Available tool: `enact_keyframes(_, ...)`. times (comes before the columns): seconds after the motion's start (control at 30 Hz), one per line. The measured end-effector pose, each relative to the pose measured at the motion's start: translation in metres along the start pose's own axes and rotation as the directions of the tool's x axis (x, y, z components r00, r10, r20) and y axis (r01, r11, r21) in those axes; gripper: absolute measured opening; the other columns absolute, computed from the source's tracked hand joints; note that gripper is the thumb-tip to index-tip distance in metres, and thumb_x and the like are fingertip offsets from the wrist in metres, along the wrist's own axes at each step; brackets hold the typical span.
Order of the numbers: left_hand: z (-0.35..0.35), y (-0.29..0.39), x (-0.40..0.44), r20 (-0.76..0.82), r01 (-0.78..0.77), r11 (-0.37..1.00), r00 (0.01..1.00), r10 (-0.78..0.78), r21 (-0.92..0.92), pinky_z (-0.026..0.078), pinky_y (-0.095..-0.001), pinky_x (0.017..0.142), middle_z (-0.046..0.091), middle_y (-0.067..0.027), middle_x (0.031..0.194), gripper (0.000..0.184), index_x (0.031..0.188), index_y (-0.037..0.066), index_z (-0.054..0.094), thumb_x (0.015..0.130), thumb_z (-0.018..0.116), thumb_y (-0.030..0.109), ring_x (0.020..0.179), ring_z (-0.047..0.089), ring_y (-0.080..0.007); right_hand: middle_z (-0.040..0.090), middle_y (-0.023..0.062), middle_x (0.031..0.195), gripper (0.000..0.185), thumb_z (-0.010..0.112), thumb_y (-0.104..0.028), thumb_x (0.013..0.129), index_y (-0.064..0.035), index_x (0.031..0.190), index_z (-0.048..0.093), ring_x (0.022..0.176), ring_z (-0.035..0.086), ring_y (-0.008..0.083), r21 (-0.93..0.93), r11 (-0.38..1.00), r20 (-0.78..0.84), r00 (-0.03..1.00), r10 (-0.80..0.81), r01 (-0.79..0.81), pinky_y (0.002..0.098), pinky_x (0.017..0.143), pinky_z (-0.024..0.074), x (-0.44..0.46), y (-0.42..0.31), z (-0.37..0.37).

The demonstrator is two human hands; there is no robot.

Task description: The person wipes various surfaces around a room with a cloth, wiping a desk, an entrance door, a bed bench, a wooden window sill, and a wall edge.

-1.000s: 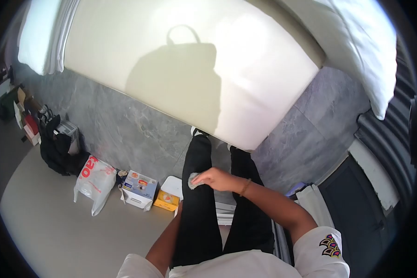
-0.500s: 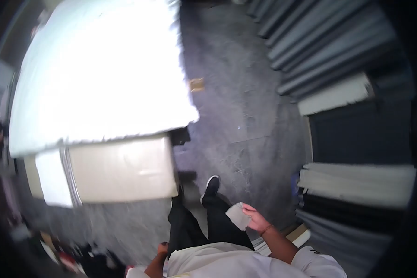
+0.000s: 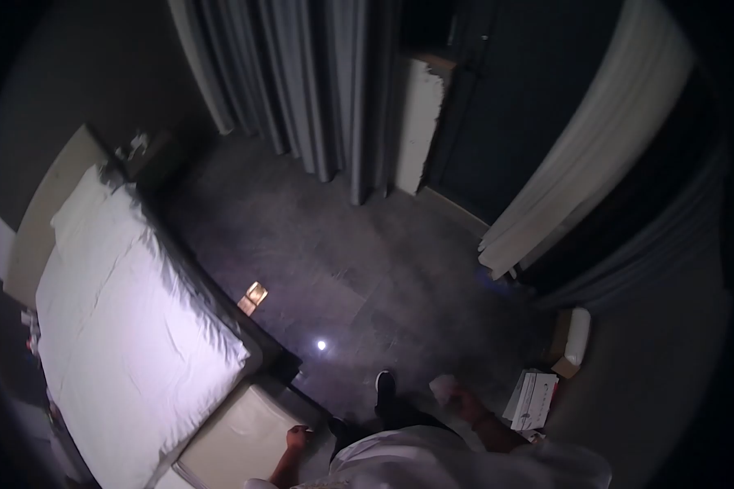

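Note:
My right hand (image 3: 465, 402) is at the front of my body, closed on a small pale folded cloth (image 3: 442, 389). The cloth sticks out past the fingertips, over the dark floor. My left hand (image 3: 298, 438) hangs low on the other side, above or beside the edge of a beige padded bench (image 3: 249, 432). Its fingers are small and dim, so how far they are curled does not show. Nothing is seen in it. Left of the bench is a bed with a rumpled white cover (image 3: 130, 326).
A small brown item (image 3: 253, 298) lies on the grey floor (image 3: 416, 285) by the bed. Grey curtains (image 3: 302, 90) hang at the back, with a pale curtain (image 3: 579, 163) to the right. A tissue box (image 3: 572, 338) and printed papers (image 3: 536, 399) are at the right.
My view has swung right, and the scene looks much darker. The bed now lies further left, and the curtains stand ahead. The pale cloth stays in my right hand.

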State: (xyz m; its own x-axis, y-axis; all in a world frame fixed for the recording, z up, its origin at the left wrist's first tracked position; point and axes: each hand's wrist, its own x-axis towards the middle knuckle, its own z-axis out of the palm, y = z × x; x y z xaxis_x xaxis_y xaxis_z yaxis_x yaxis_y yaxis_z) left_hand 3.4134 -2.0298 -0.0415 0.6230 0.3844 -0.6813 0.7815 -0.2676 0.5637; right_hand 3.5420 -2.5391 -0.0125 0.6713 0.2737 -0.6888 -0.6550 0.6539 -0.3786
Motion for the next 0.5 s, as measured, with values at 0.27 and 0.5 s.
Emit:
enact_keyframes(0.27,0.061,0.066,0.045,0.143,-0.102,0.974,0.987,0.074,0.203,0.046,-0.0382,0.08,0.064,-0.0179,0.094,0.03,0.095,0.003,0.065,0.081,0.052,0.026,0.088,0.062,-0.0295,0.06,0.0095,0.104,0.032,0.06,0.001,0.074,-0.0026,0.105,0.057,0.097,0.058,0.0233,-0.906,0.031,0.357,0.801,-0.481,0.423,0.0332,0.085,0.0474,-0.041,-0.072,0.056)
enact_keyframes(0.5,0.05,0.076,0.131,0.561,-0.476,0.766,0.807,0.185,0.432,0.048,-0.0351,0.079,0.063,-0.0142,0.1,0.032,0.101,0.009,0.063,0.085,0.048,0.032,0.094,0.06,-0.0282,0.059,0.0099,0.102,0.025,0.053,-0.008,0.081,-0.0028,0.106,0.056,0.095,0.058,0.0243,-0.338,0.869,-0.063,0.913,-0.403,0.361,0.0365,0.085,0.0474,0.035,-0.062,-0.022)
